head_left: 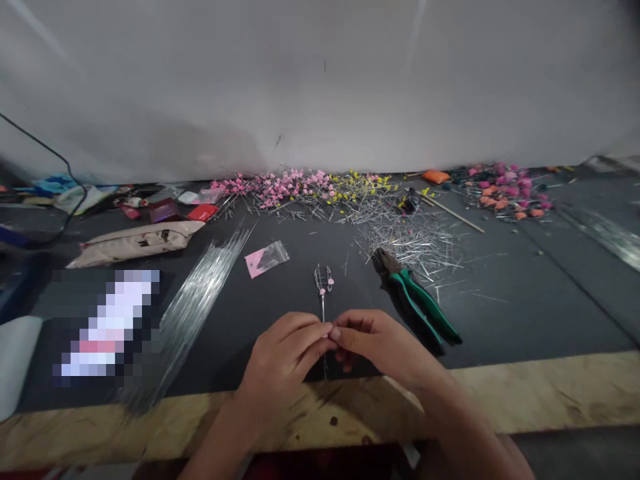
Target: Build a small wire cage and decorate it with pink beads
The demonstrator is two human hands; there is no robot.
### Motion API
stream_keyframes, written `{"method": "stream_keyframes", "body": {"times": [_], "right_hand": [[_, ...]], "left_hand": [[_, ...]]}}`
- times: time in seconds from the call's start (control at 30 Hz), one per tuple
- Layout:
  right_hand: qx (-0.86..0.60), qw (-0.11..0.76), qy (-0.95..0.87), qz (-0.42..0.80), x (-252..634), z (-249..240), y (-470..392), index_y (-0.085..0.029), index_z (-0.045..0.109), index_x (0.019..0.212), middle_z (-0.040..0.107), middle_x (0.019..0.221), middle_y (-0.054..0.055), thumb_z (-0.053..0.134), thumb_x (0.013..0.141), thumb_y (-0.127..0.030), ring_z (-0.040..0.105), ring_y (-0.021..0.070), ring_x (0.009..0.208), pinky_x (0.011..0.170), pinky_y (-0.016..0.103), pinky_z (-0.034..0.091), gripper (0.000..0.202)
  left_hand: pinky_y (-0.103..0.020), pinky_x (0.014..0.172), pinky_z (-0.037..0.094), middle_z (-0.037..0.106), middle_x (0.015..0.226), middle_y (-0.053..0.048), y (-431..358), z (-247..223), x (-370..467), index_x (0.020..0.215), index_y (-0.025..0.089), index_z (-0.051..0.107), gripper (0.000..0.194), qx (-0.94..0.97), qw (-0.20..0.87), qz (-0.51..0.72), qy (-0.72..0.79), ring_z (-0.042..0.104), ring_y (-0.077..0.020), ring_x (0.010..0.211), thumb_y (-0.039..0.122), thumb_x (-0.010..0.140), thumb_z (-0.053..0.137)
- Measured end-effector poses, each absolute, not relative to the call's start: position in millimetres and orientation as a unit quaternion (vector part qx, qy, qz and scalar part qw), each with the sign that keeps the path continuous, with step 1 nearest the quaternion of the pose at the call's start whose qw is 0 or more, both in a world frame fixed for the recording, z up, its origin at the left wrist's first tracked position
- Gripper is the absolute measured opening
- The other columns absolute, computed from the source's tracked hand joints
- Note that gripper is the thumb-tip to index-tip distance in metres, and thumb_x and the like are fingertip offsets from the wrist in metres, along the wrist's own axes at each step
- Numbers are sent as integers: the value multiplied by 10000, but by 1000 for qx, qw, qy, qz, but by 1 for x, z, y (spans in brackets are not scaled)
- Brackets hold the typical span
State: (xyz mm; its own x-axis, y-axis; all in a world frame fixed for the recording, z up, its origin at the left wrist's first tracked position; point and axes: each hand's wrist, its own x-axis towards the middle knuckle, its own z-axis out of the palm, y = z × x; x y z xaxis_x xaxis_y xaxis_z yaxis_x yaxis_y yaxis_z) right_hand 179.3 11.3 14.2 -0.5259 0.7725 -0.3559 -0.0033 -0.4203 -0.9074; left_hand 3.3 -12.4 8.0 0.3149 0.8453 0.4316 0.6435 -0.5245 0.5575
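Note:
My left hand [286, 350] and my right hand [383, 347] meet at the fingertips near the front of the dark table. Both are closed in a pinch on a small bit of pink clay-like material [326, 334]. Just beyond the fingertips is a thin wire piece [323, 301] with a looped, cage-like head and two pink blobs on it. Its stem runs down behind my fingers, and whether they grip it is hidden. Further off lies a small clear bag [257, 262] with a pink sheet in it. Right of my right hand are green-handled pliers [420, 300].
A bundle of straight wires [200, 300] and a blurred-out phone-like screen [110, 327] lie at left. Along the wall are pink-tipped wires [295, 183], yellow-tipped wires [357, 187], loose cut wires [420, 240] and magenta and orange pieces [510, 190]. A wooden edge [540, 393] runs in front.

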Motion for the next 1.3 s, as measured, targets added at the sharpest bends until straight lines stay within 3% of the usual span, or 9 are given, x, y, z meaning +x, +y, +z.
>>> {"method": "stream_keyframes", "body": {"times": [0.53,0.73,0.87,1.13,1.3], "right_hand": [[-426,277,-536,674,171,30,7,-175,576,682,503,550,-48,569,765,-259,471,77,523,534,218,374,118],[-437,318,-507,671,179,32,10,-182,576,696,552,569,-38,604,748,-288,499,80,515,525,226,401,121],[-457,324,-503,658,181,30,12,-182,594,709,577,571,-30,632,734,-303,508,80,517,517,221,405,129],[-470,337,-521,627,180,27,17,-189,599,743,575,662,-31,663,687,-273,508,77,554,565,228,422,119],[-477,317,-545,612,184,27,17,-203,635,894,572,695,-23,603,747,-289,519,90,603,623,248,433,173]], "left_hand": [[-211,711,489,658,833,-6,-21,20,-7,889,192,632,97,802,141,370,447,612,-105,763,177,813,573],[-230,737,479,662,906,-6,-9,20,-22,911,213,619,108,753,146,363,529,611,-124,832,227,835,543],[-275,796,478,657,1004,-15,4,10,-38,997,225,600,179,745,153,297,578,611,-151,898,256,859,490],[-366,902,430,626,1086,-62,32,-18,-53,1033,179,589,315,795,134,182,562,555,-199,1015,81,815,385],[-368,911,429,599,1095,-76,37,-20,-53,1018,159,601,357,808,120,175,550,537,-205,1028,37,752,398]]}}
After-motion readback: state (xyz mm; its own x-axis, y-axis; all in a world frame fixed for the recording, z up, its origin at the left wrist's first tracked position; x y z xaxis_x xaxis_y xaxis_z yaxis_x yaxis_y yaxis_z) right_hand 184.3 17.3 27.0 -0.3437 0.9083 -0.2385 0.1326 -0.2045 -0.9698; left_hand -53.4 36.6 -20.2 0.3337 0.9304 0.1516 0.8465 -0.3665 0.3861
